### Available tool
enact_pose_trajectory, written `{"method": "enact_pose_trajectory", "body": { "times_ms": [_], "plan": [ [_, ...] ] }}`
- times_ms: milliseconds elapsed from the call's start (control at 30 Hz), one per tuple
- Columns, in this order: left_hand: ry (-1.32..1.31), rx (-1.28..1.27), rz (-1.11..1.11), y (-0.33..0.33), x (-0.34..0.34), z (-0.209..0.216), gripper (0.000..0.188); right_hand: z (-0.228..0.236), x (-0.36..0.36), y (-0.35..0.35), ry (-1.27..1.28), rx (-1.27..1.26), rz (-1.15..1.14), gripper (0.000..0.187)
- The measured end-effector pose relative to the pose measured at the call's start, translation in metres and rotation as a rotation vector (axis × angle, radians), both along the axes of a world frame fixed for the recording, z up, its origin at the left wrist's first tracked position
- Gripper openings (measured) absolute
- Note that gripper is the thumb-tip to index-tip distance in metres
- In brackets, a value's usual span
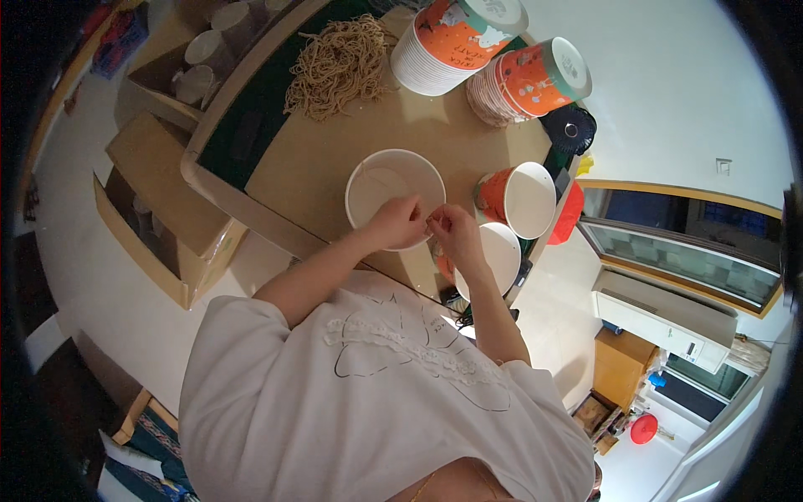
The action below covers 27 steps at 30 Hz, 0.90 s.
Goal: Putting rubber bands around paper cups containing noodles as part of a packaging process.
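Observation:
A white-lined paper bucket (369,186) stands open end up on the board in front of me. My left hand (396,221) reaches over its near side, its fingers curled together above the opening. Right at the bucket's right rim, my right hand (457,231) has thumb and fingertips pinched. The fingertips of both hands almost meet there; whatever they grip is too small to make out. Beyond the bucket, a heap of tan cords (339,67) lies loose.
Two stacks of upside-down orange paper buckets (456,38) (527,79) stand at the far side. Two open buckets (495,194) (489,263) are close by my right hand. A black round object (570,130) sits on the table's right edge. Cardboard boxes (180,197) are on the floor at left.

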State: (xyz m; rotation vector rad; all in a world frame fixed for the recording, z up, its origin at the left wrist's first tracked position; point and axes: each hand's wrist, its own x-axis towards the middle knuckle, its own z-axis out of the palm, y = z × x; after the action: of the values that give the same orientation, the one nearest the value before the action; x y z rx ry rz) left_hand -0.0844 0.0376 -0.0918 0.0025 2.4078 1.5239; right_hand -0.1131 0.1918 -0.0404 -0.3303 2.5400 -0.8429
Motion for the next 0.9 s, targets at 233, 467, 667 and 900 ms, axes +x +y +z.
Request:
{"method": "enact_pose_trajectory", "body": {
  "times_ms": [233,467,667,900],
  "plan": [
    [-0.057,0.327,0.052,-0.013,-0.003,0.017,0.017,0.002,0.005,-0.004,0.311,-0.048,0.071,0.007],
    [0.543,-0.326,-0.177,-0.011,0.007,0.014,0.015,0.006,0.002,-0.004,0.115,-0.116,-0.021,0.006],
    [0.658,-0.304,-0.092,-0.001,0.008,0.004,0.018,-0.013,0.001,0.003,0.140,-0.197,-0.053,0.006],
    [0.372,0.116,0.042,-0.003,0.002,-0.001,0.013,-0.017,0.013,0.001,0.153,-0.283,-0.156,0.006]
  ]
}}
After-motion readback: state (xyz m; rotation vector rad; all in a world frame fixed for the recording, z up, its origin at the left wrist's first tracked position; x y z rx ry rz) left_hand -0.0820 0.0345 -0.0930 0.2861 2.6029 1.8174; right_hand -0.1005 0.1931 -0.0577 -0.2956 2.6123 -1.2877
